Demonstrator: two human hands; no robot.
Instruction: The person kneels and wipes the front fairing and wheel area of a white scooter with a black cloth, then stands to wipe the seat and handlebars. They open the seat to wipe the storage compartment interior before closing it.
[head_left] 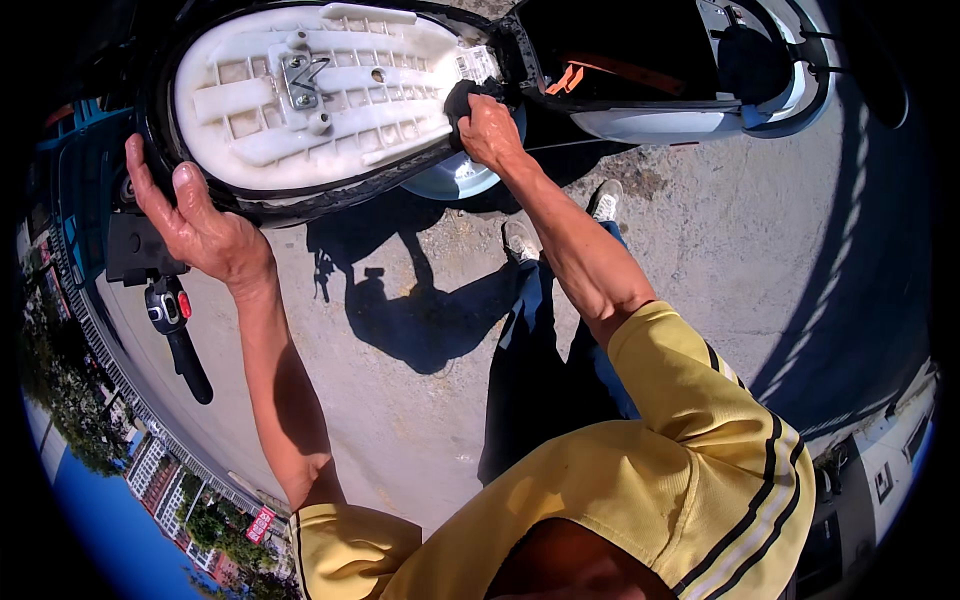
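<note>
The raised seat (pixel 330 60) of a scooter shows its ribbed white plastic underside, with a metal latch bracket (pixel 301 82) screwed on near its left end. My left hand (pixel 215 232) is beside the seat's lower left rim, thumb and fingers stretched and apart; whether it bears the seat's weight, I cannot tell. My right hand (pixel 487 130) is closed round a bunched black cloth (pixel 459 108), which it presses against the underside's right end, close to the hinge. Most of the cloth is hidden by the fingers.
Right of the hinge lies the scooter's dark open seat well (pixel 620 45) with orange strips inside. The handlebar grip (pixel 188 365) of another vehicle stands at the left. Concrete ground (pixel 690 230) is below, with my shadow on it.
</note>
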